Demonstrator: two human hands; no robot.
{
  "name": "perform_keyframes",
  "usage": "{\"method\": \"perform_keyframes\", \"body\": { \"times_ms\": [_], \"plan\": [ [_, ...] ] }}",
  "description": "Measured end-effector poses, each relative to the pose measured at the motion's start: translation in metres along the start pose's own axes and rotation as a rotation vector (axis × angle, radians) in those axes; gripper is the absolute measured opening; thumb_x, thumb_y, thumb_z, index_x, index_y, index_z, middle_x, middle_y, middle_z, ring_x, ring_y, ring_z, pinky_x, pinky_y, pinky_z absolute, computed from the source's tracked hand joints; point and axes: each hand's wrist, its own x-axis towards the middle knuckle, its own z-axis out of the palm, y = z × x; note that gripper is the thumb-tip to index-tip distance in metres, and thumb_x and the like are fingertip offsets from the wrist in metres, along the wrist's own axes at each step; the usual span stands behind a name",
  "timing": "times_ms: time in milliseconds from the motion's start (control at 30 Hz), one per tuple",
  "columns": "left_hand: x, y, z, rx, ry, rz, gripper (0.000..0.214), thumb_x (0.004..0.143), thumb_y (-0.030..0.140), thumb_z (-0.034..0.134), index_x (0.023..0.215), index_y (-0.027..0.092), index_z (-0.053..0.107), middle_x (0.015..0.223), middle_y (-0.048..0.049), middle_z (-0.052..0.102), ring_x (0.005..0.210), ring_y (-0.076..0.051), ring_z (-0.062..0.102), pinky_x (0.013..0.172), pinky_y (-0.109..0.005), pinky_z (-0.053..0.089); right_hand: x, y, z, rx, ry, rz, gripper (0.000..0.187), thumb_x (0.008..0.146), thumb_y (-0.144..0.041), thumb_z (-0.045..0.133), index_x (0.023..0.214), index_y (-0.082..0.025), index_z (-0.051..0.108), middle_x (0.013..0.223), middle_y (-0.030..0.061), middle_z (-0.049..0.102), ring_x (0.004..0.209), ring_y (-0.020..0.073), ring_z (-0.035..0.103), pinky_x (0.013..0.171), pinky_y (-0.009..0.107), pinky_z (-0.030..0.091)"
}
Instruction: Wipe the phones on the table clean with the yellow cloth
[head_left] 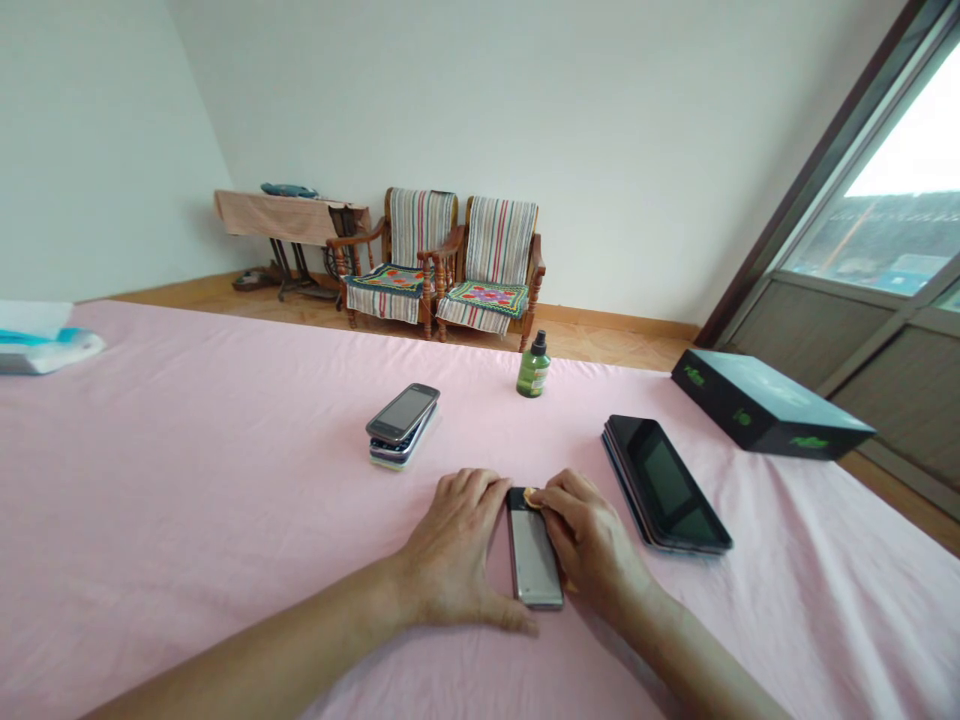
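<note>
A slim mobile phone [534,553] with a silver back and a black top end lies on the pink bedsheet [225,480], directly in front of me. My left hand [454,545] cups the phone's left side, with the thumb near its lower end. My right hand [585,530] presses a small tan pad [532,497] against the phone's upper end. The pad is mostly hidden by my fingers, and its material is hard to tell.
Several phones lie stacked [402,427] to the left, and a green spray bottle [534,368] stands behind them. A stack of dark tablets [664,485] lies to the right, by a black box [765,405]. A white packet [45,340] sits at the far-left edge.
</note>
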Motion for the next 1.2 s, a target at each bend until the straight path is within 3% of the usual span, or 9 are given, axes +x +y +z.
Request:
{"method": "perform_keyframes", "body": {
  "times_ms": [233, 433, 933, 1067, 1200],
  "plan": [
    [-0.002, 0.000, 0.000, -0.070, 0.045, 0.010, 0.095, 0.041, 0.056, 0.086, 0.118, 0.015, 0.049, 0.115, -0.0121, 0.051, 0.107, -0.035, 0.046, 0.097, -0.052, 0.038, -0.003, -0.005, 0.004, 0.088, 0.038, 0.047, 0.024, 0.091, -0.008, 0.045, 0.097, -0.017, 0.066, 0.085, 0.0061, 0.057, 0.080, 0.0186, 0.056, 0.070, 0.030, 0.045],
    [-0.006, -0.005, -0.001, -0.232, 0.094, 0.021, 0.111, 0.042, 0.049, 0.090, 0.133, 0.018, 0.035, 0.132, -0.0156, 0.043, 0.123, -0.038, 0.039, 0.106, -0.053, 0.034, -0.005, -0.012, 0.005, 0.170, 0.058, 0.076, 0.023, 0.092, -0.010, 0.046, 0.098, -0.019, 0.066, 0.087, 0.0047, 0.058, 0.081, 0.0172, 0.057, 0.072, 0.028, 0.046],
    [-0.007, -0.012, 0.002, -0.368, -0.029, 0.031, 0.121, 0.051, 0.048, 0.088, 0.147, 0.015, 0.023, 0.149, -0.0198, 0.033, 0.136, -0.039, 0.033, 0.113, -0.054, 0.028, -0.005, -0.015, 0.006, 0.271, 0.043, 0.135, 0.023, 0.090, -0.010, 0.049, 0.095, -0.020, 0.069, 0.082, 0.0029, 0.059, 0.076, 0.0154, 0.058, 0.066, 0.026, 0.045],
    [-0.007, -0.011, 0.001, -0.354, 0.000, 0.091, 0.111, 0.055, 0.037, 0.087, 0.146, 0.016, 0.026, 0.147, -0.0177, 0.035, 0.135, -0.037, 0.034, 0.114, -0.051, 0.029, -0.006, -0.016, 0.005, 0.276, 0.052, 0.158, 0.023, 0.090, -0.009, 0.049, 0.093, -0.020, 0.069, 0.082, 0.0027, 0.060, 0.075, 0.0152, 0.059, 0.066, 0.026, 0.045],
    [-0.008, -0.007, 0.001, -0.420, 0.084, 0.057, 0.091, 0.065, 0.023, 0.080, 0.141, 0.019, 0.029, 0.136, -0.0137, 0.048, 0.126, -0.030, 0.048, 0.108, -0.045, 0.038, -0.006, -0.016, 0.007, 0.275, 0.032, 0.164, 0.024, 0.088, -0.007, 0.049, 0.091, -0.020, 0.069, 0.082, 0.0027, 0.062, 0.075, 0.0148, 0.060, 0.067, 0.025, 0.046]
  ]
}}
